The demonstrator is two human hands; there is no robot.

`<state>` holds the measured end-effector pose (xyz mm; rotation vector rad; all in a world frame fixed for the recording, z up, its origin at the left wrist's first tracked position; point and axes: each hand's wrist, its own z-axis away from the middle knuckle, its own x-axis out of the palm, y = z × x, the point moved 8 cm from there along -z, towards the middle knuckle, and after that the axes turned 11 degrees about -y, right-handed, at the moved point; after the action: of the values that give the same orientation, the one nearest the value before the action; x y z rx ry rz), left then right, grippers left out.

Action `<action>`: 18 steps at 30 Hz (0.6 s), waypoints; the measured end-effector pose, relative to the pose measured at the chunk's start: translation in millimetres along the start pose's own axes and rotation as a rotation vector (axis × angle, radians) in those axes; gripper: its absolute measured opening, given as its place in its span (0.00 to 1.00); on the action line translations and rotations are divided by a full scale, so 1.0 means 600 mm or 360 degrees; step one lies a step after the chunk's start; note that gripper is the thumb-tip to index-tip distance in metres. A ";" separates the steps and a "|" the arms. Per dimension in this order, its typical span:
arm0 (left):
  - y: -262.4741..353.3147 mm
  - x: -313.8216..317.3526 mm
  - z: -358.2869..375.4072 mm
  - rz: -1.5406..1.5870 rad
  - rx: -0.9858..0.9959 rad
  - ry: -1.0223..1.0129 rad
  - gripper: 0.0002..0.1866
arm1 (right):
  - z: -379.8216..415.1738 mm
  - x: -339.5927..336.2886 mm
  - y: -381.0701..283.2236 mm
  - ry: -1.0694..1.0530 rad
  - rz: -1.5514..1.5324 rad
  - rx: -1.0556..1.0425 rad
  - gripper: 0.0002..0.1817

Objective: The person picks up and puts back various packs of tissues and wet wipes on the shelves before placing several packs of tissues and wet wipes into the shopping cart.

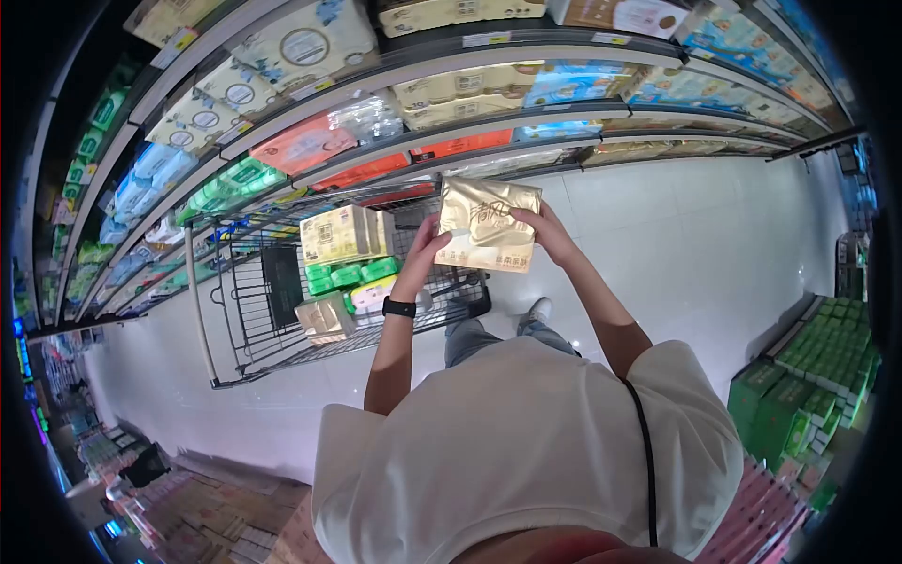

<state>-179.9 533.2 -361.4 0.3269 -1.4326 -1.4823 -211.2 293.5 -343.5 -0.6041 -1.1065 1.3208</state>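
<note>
A gold and cream tissue pack [484, 246] is held up in front of me, its printed face turned towards me. My left hand [425, 246] grips its left edge, with the thumb on the front. On the opposite edge my right hand [548, 232] is closed, its thumb also pressed on the face. Just left of the pack stands a wire shopping cart [246, 343]. Inside the cart lie a cream tissue bundle [340, 237], several green packs [348, 275] and a gold-beige pack [325, 318].
Shelves [451, 54] full of wrapped paper packs curve across the front and left. White tiled floor [676, 235] spreads to my right. Stacked green boxes [780, 399] stand at the far right, and pink cartons [756, 517] lie behind me on that side.
</note>
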 end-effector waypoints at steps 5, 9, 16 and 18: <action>0.036 0.249 -0.046 -0.0329 0.0031 -0.0167 0.25 | 0.187 -0.161 -0.054 0.0311 -0.0134 -0.0157 0.38; 0.038 0.419 -0.096 -0.0416 0.0098 -0.0480 0.26 | 0.327 -0.260 -0.097 0.0442 -0.0098 -0.0263 0.36; -0.008 0.537 -0.146 -0.0558 0.0050 -0.0684 0.29 | 0.427 -0.347 -0.118 0.0417 0.0170 -0.0092 0.33; -0.009 0.540 -0.142 -0.0551 0.0001 -0.0619 0.30 | 0.414 -0.352 -0.101 0.0357 0.0170 -0.0071 0.33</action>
<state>-265.6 229.7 -248.5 0.3094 -1.7463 -1.9029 -379.6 23.0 -251.1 -0.8331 -0.9326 1.2865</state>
